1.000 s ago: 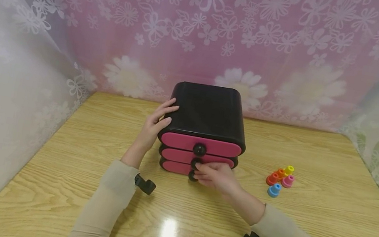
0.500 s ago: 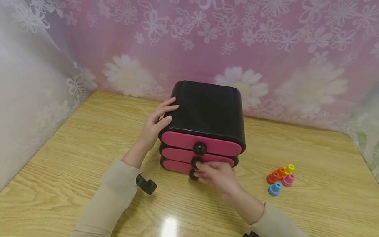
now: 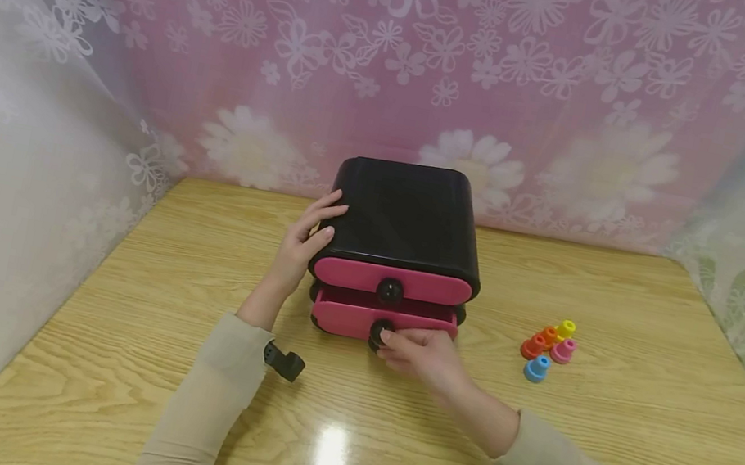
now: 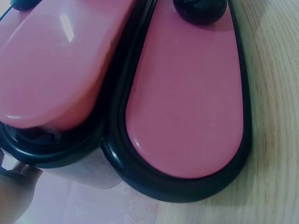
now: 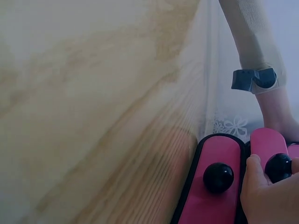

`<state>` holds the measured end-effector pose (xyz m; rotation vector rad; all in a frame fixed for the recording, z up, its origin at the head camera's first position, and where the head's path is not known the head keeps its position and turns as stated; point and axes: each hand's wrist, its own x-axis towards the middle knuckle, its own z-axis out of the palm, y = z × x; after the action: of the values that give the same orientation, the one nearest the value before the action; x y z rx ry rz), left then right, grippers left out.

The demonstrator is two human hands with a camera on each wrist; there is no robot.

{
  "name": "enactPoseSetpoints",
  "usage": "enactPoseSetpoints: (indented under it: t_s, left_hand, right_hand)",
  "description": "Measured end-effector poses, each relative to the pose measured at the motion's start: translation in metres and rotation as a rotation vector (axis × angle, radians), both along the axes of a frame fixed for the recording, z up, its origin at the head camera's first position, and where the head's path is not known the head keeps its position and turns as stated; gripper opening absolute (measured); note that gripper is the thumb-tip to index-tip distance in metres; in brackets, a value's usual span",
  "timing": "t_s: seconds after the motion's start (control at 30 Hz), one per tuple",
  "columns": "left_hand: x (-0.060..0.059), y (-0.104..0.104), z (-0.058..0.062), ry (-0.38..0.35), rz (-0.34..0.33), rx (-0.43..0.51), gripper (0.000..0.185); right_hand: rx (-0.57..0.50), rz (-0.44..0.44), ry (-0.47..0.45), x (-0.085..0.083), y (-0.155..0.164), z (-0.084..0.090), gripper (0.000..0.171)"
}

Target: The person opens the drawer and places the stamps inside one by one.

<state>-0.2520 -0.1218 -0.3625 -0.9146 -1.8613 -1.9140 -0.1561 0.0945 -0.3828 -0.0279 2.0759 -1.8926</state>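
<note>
A black drawer cabinet (image 3: 406, 213) with three pink-fronted drawers stands on the table. My left hand (image 3: 297, 252) rests against its left side, fingertips over the top edge. With my right hand (image 3: 428, 359) I pinch the round black knob (image 5: 277, 166) of the middle drawer (image 3: 345, 319). That drawer juts out partway, a dark gap showing behind its front. Above it the top drawer (image 3: 350, 273) is closed. The closed bottom drawer (image 4: 187, 102) shows in the left wrist view; from the head it is mostly hidden beneath the middle one.
Right of the cabinet, several small stepped plastic pegs form a loose group: a yellow peg (image 3: 565, 331), a pink peg (image 3: 564, 351), a red peg (image 3: 533, 347), an orange one and a blue peg (image 3: 537, 369). A floral curtain (image 3: 398, 87) hangs behind the wooden table (image 3: 119, 354).
The middle drawer has slid out toward me with my right hand on its knob; it was closed in both earlier frames. My left hand stays on the cabinet's side.
</note>
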Motion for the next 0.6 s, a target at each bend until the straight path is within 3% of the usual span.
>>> enactPoseSetpoints:
  t_s: [0.4, 0.6]
  left_hand:
    - [0.003, -0.001, 0.003, -0.013, 0.006, -0.009, 0.036]
    - [0.0, -0.001, 0.0, -0.008, 0.007, 0.001, 0.043]
  right_hand:
    - [-0.014, 0.046, 0.033, 0.018, 0.002, -0.001, 0.036]
    - [-0.025, 0.072, 0.026, 0.029, 0.003, -0.001, 0.036]
